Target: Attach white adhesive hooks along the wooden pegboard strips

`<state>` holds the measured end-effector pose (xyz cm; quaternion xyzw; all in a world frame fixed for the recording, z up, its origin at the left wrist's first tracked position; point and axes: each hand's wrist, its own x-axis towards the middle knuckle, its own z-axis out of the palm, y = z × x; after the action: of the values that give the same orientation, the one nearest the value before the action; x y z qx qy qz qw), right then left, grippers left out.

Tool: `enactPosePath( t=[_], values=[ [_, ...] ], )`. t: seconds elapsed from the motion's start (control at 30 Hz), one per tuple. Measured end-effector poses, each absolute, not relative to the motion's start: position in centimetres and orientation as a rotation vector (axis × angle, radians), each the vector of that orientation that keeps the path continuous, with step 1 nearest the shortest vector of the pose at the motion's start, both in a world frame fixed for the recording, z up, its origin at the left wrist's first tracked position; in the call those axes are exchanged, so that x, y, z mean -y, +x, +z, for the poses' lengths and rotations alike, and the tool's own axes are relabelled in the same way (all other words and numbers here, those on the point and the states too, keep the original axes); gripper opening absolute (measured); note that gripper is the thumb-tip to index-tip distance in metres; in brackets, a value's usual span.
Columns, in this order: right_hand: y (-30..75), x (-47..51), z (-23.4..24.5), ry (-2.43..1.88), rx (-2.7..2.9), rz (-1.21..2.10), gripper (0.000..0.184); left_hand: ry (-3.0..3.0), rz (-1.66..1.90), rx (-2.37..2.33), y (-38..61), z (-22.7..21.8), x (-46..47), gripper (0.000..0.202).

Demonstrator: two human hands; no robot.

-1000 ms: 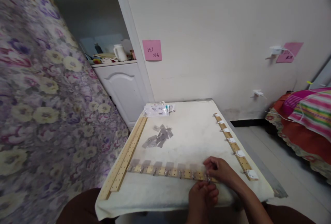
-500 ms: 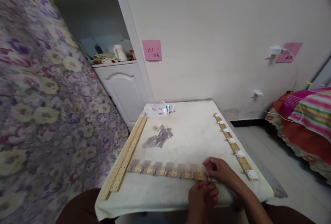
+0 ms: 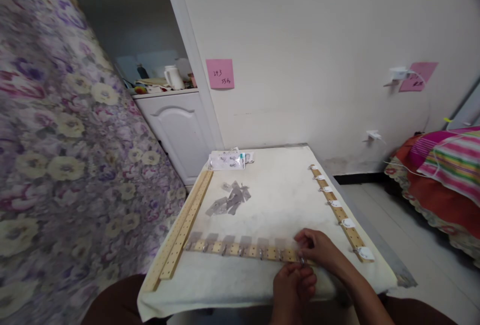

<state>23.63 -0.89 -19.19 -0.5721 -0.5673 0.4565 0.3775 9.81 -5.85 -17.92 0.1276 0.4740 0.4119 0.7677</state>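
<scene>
Two wooden strips (image 3: 186, 227), bare; loose grey pieces (image 3: 235, 197); front strip (image 3: 234, 248) on the tabletop's (image 3: 277, 190) near side, apparently nearly filled with metal fittings (image 3: 261, 253) and translucent flaps (image 3: 245, 241); left hand (image 3: 292, 282), fingers curled, and right hand (image 3: 317, 247), fingers bent, both at its right-end fitting (image 3: 302, 261), whether pinching cannot be told; side strip (image 3: 340, 213) bearing six white tags (image 3: 347, 223). Writing: pink note (image 3: 220, 73), apparently "243", lower line unclear; packet (image 3: 227, 161), illegible; second note (image 3: 418, 77), partly hidden.

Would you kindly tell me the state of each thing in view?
Front wooden strip: flat, lined with metal fittings and translucent tabs
Left hand: curled by that strip's right end, hold unclear
Right hand: bent there, hold unclear
Right wooden strip: flat, bearing six white tabs
Left wooden strips: flat, side by side
Grey pieces: loosely heaped
Packets: overlapping
Cabinet door: shut
Chargers: plugged in
</scene>
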Motion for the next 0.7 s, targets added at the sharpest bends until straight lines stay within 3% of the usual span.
enactPosePath(
  t=[0.7],
  values=[
    [23.5,0.4,-19.0,-1.505,1.477,1.200,0.029,0.356,0.816,-1.017,9.3,-17.5,5.9,0.021]
  ],
)
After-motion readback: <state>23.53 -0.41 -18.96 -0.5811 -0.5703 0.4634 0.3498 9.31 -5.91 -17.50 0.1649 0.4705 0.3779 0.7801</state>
